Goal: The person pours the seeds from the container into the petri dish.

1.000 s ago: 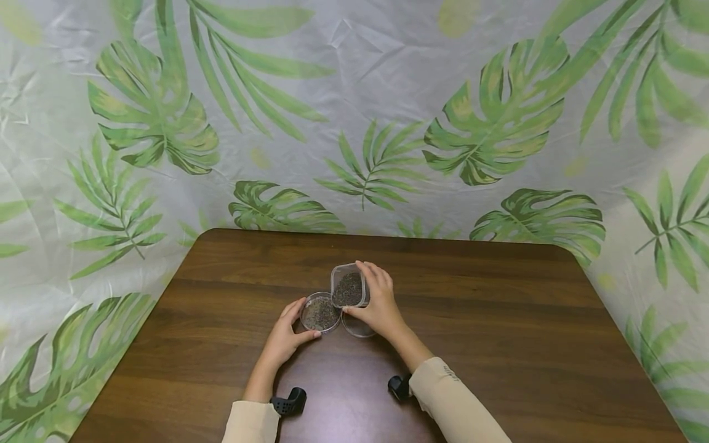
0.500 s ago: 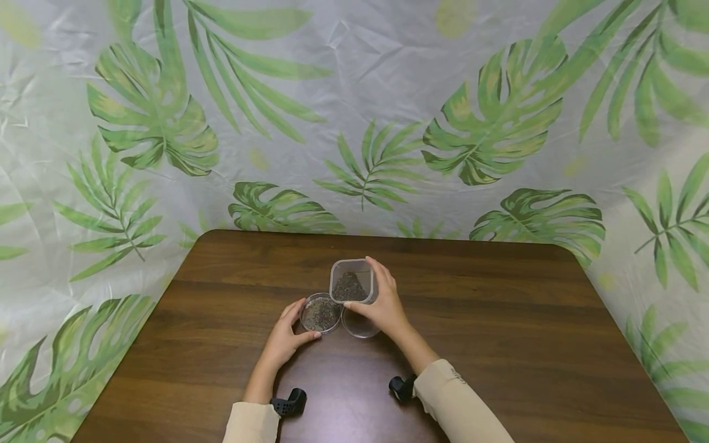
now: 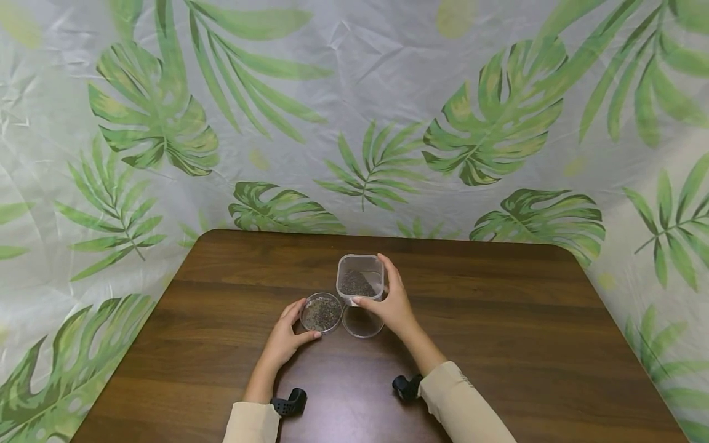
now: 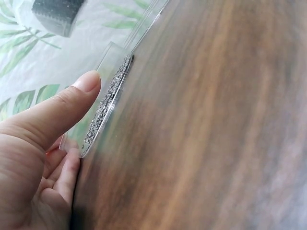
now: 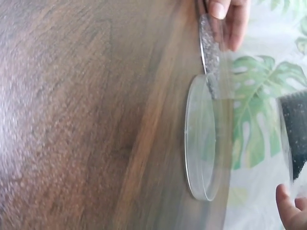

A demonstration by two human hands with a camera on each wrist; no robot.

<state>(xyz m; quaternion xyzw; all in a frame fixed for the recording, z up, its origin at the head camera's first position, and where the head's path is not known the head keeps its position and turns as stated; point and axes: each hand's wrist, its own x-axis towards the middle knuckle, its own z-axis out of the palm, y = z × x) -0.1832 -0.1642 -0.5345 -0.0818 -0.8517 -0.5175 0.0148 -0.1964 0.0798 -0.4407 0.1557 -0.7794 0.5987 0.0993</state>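
My left hand point(image 3: 282, 337) holds a clear round petri dish point(image 3: 304, 304) at its sides, thumb on the near edge and fingers on the far left. Dark grey grains point(image 4: 106, 103) cover the dish's bottom in a thin layer. My right hand point(image 3: 392, 306) grips a clear square plastic container point(image 3: 360, 263) between thumb and fingers, raised above the table. Dark grains point(image 3: 356, 283) lie heaped toward its near side, and its opening faces the head camera. Below it, to the right of the filled dish, a second clear round dish point(image 5: 200, 139) rests on the table without grains.
The dark brown wooden table point(image 3: 526, 344) spreads around the hands, its far edge meeting a pale cloth point(image 3: 376, 80) printed with green leaves. Black wrist devices point(image 3: 290, 402) sit on both forearms near the beige sleeves.
My right hand has moved the square container to the right, away from the filled dish, and tipped it back more level. The left hand and both dishes stay in place.
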